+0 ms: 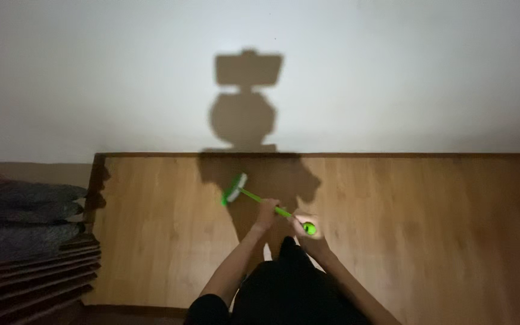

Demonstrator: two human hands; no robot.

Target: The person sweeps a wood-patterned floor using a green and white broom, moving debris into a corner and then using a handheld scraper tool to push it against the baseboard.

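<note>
right hand grips the top end of a green broom, left hand closed around mid-handle. beyond the hands its head meets the wooden floor near the white wall. mid-sweep; a steady stroke seems needed. folded blankets far left.

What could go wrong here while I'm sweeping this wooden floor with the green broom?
The room is dim and your own shadow covers the wooden floor around the green broom's head, so dust there may be missed. A wide stroke leftward could also knock the stack of folded dark blankets and boards.
</note>
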